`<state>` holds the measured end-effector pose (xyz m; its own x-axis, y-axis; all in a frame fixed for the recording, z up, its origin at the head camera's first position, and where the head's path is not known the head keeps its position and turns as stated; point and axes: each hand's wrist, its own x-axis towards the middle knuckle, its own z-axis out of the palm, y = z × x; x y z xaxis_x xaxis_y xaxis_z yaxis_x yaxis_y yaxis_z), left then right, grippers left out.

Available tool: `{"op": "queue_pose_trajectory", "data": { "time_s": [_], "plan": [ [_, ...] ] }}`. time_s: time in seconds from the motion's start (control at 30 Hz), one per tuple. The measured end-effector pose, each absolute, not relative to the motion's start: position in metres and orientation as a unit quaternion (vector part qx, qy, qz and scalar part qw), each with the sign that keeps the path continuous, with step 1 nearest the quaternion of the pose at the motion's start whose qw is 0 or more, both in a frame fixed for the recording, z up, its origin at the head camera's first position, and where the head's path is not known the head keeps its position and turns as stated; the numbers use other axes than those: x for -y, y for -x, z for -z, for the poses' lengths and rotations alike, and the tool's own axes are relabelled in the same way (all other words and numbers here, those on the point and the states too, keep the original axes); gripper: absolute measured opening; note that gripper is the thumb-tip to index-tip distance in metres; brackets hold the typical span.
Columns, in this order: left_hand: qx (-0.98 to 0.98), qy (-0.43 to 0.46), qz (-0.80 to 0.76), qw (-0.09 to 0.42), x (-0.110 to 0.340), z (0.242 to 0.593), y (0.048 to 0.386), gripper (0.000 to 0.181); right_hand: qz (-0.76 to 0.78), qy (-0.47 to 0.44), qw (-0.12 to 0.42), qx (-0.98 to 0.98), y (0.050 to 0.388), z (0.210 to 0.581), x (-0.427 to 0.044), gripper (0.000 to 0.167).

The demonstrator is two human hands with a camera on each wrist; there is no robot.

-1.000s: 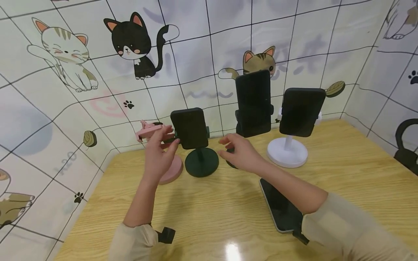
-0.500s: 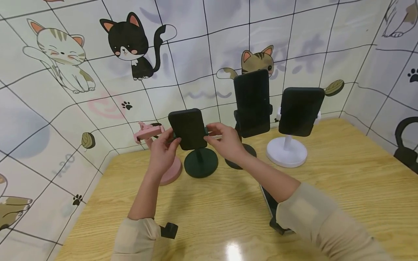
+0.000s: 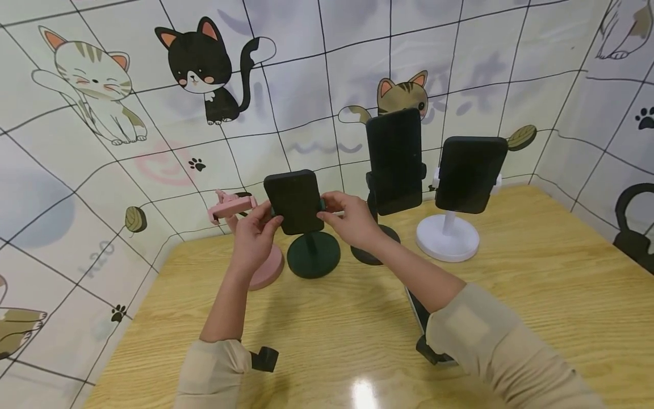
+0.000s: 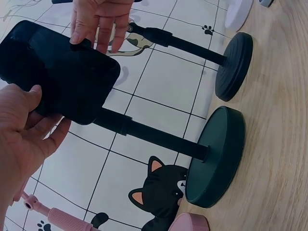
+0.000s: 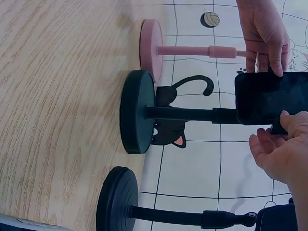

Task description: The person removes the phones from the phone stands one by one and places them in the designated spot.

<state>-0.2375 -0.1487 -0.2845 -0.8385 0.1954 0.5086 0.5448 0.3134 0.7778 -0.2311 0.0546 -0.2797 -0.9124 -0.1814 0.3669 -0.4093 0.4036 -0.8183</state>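
A black phone (image 3: 293,201) sits upright in the holder of a dark green phone stand (image 3: 313,255). My left hand (image 3: 251,241) grips the left side of that holder, its thumb at the phone's edge and its fingers behind. On the other side my right hand (image 3: 352,218) pinches the holder's green side clamp; the right wrist view shows the thumb on this clamp (image 5: 278,127). Seen from the left wrist, the stand's pole (image 4: 159,139) rises from its round base (image 4: 216,159). The back of the holder is hidden.
A pink phone stand (image 3: 267,271) without a phone is at the left. Rightward stand a black stand (image 3: 364,257) and a white stand (image 3: 448,238), each carrying a phone. Another phone (image 3: 419,309) lies on the wooden table (image 3: 327,335), partly under my right forearm. A cat-patterned wall covering (image 3: 306,74) rises behind.
My right hand has moved left and up from open space beside the green stand onto its right clamp. My left hand has closed in on the left side. The phone has barely moved.
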Motion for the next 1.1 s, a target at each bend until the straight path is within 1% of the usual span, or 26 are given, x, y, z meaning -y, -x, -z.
{"op": "queue_pose_trajectory", "data": {
  "time_s": [0.27,0.5,0.93,1.1],
  "plan": [
    [0.776,0.246,0.556,0.168,0.1493,0.2881,0.2378,0.039,-0.510,-0.174,0.094,0.837,0.2302,0.2781,-0.0540,0.032],
    [0.769,0.252,0.559,0.179,0.1496,0.2904,0.2378,0.039,-0.504,-0.181,0.099,0.838,0.2313,0.2772,-0.0542,0.032],
    [0.759,0.266,0.564,0.189,0.1501,0.2916,0.2349,0.041,-0.498,-0.191,0.092,0.841,0.2281,0.2756,-0.0556,0.034],
    [0.762,0.270,0.553,0.202,0.1505,0.2927,0.2340,0.039,-0.504,-0.203,0.094,0.834,0.2273,0.2781,-0.0565,0.035]
  ]
}}
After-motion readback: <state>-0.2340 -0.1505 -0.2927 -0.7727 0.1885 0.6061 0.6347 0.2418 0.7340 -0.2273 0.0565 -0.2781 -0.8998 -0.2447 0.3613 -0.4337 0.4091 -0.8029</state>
